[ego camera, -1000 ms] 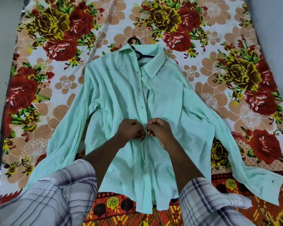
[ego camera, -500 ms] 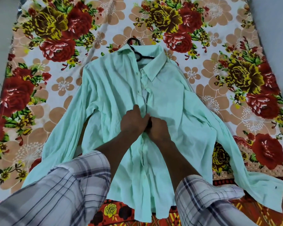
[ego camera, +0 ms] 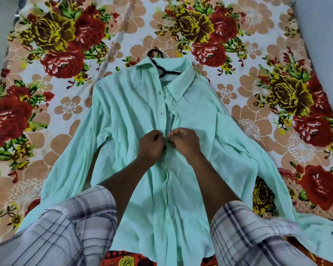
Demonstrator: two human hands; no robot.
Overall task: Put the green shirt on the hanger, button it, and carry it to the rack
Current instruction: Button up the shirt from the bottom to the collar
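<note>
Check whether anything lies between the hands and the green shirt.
Nothing visible does: the left hand and right hand pinch the green shirt at its front opening. No rack is in view.

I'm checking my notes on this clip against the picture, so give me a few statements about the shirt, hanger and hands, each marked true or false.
1. The green shirt lies spread out, front up, on the floral sheet. True.
2. The left hand and the right hand both pinch the shirt's front at mid-chest. True.
3. The black hanger lies beside the shirt, wholly outside it. False: it sits inside the collar.
4. The shirt hangs on a rack. False: it lies on the sheet, and no rack is in view.
</note>
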